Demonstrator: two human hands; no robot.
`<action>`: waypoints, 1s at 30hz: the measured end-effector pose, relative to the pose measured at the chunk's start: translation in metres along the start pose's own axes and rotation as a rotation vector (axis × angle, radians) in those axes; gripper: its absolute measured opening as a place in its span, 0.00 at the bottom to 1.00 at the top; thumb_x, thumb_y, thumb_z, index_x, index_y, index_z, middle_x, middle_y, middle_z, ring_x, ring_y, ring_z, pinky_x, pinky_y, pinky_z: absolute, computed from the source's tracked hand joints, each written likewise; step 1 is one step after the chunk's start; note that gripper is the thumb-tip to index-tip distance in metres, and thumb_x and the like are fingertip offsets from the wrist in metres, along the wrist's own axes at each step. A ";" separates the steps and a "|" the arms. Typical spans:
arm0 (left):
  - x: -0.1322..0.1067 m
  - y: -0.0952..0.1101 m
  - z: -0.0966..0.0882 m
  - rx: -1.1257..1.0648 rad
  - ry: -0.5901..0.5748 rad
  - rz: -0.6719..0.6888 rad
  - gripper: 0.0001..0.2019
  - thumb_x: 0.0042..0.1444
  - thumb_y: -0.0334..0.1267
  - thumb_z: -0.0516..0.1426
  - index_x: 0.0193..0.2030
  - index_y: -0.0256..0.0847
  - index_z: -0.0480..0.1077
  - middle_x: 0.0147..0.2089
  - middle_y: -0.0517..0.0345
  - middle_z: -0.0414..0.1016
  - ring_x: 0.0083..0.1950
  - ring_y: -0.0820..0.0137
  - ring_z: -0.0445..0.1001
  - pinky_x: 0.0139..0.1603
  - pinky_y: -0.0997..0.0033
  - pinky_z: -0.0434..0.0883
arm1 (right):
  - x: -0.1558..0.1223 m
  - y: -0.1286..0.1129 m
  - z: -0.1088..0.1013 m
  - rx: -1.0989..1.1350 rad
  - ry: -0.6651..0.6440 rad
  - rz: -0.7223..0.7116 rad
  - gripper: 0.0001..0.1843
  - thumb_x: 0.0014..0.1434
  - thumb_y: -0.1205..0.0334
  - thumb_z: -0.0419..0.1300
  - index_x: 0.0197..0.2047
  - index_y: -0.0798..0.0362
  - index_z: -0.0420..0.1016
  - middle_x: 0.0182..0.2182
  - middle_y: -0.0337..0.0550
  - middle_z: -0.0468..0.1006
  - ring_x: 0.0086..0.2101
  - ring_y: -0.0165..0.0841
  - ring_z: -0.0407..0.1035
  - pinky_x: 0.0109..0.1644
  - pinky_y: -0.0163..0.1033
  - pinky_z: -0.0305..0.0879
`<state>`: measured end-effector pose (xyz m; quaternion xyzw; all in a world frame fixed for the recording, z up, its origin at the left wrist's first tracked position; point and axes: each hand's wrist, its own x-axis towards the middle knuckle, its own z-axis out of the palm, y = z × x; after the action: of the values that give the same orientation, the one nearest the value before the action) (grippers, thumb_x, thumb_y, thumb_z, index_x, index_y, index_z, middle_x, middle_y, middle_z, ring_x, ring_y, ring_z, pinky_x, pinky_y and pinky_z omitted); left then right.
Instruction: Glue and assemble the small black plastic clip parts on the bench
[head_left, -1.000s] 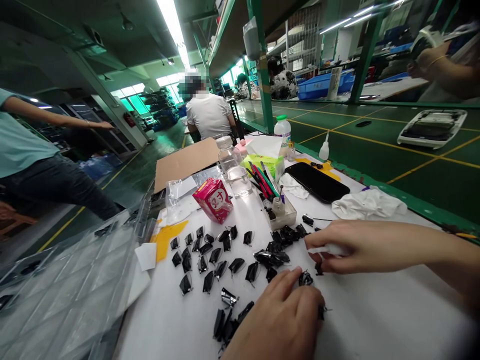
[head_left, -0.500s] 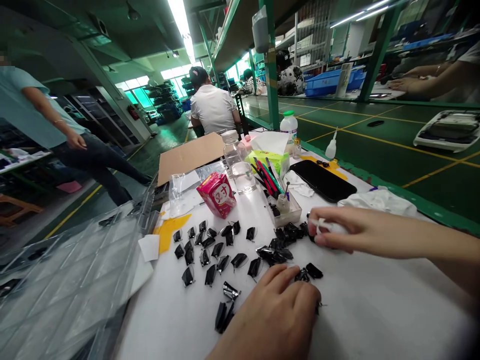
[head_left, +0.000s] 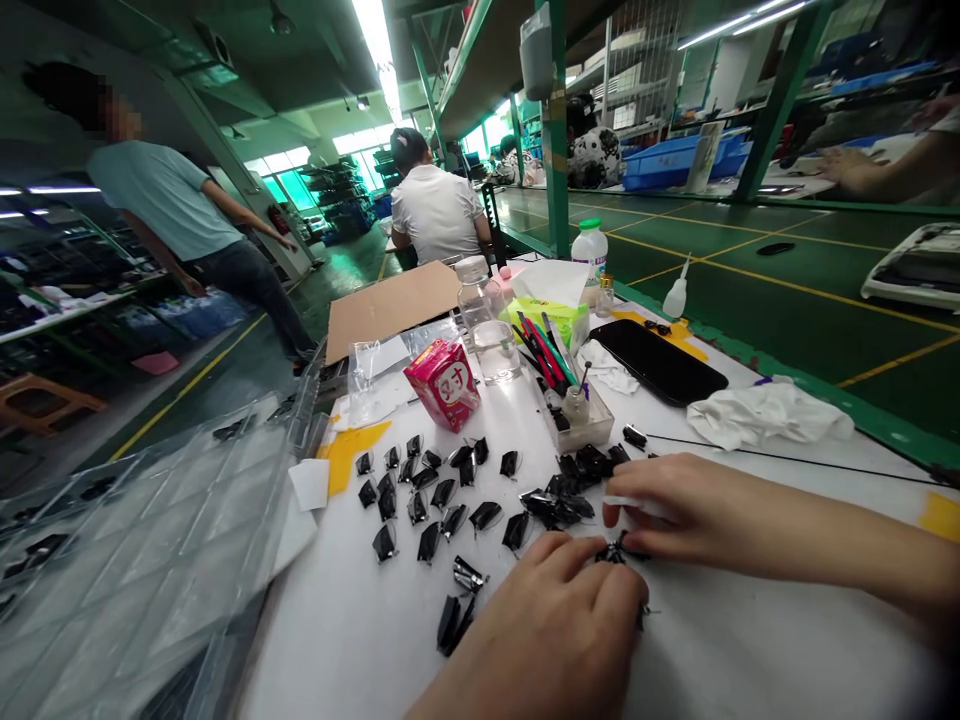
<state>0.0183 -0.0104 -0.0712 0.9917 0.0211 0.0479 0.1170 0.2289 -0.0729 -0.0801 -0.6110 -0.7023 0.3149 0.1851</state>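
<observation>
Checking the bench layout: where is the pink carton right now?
In the head view, the pink carton stands left of centre on the white bench, beside the clear glass and just above the rows of small black pieces.

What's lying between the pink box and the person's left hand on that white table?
In the head view, small glossy black pieces lie scattered between the pink box and the left hand.

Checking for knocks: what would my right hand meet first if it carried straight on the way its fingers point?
Probably the heap of small black pieces just beyond the right hand, though depth is hard to judge from this view and it might pass just above them.
</observation>
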 end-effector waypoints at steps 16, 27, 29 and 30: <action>-0.005 0.000 -0.013 -0.111 0.000 -0.073 0.06 0.61 0.29 0.56 0.44 0.39 0.68 0.45 0.49 0.82 0.51 0.61 0.80 0.52 0.63 0.75 | -0.010 -0.001 -0.004 -0.038 -0.088 0.152 0.05 0.62 0.57 0.56 0.37 0.48 0.69 0.32 0.39 0.75 0.36 0.38 0.70 0.38 0.40 0.61; -0.008 -0.004 -0.029 -0.513 0.163 -0.388 0.09 0.63 0.33 0.56 0.49 0.43 0.71 0.46 0.57 0.80 0.47 0.66 0.78 0.48 0.67 0.73 | -0.008 -0.001 -0.028 0.731 0.123 0.106 0.15 0.63 0.49 0.53 0.33 0.49 0.69 0.22 0.38 0.64 0.25 0.33 0.56 0.28 0.38 0.54; -0.008 -0.008 -0.031 -0.533 0.224 -0.479 0.08 0.64 0.34 0.55 0.48 0.43 0.71 0.41 0.59 0.78 0.42 0.66 0.77 0.44 0.67 0.71 | -0.007 -0.004 -0.025 0.814 0.137 0.078 0.16 0.64 0.49 0.51 0.33 0.50 0.69 0.24 0.39 0.66 0.27 0.33 0.59 0.30 0.38 0.58; -0.008 -0.010 -0.031 -0.537 0.246 -0.513 0.07 0.64 0.34 0.55 0.48 0.43 0.71 0.39 0.60 0.77 0.40 0.66 0.76 0.42 0.67 0.70 | -0.007 -0.006 -0.023 0.854 0.139 0.072 0.15 0.65 0.48 0.51 0.34 0.50 0.70 0.27 0.40 0.67 0.29 0.33 0.62 0.33 0.37 0.62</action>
<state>0.0070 0.0063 -0.0441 0.8752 0.2689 0.1397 0.3772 0.2402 -0.0748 -0.0585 -0.5236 -0.4729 0.5417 0.4570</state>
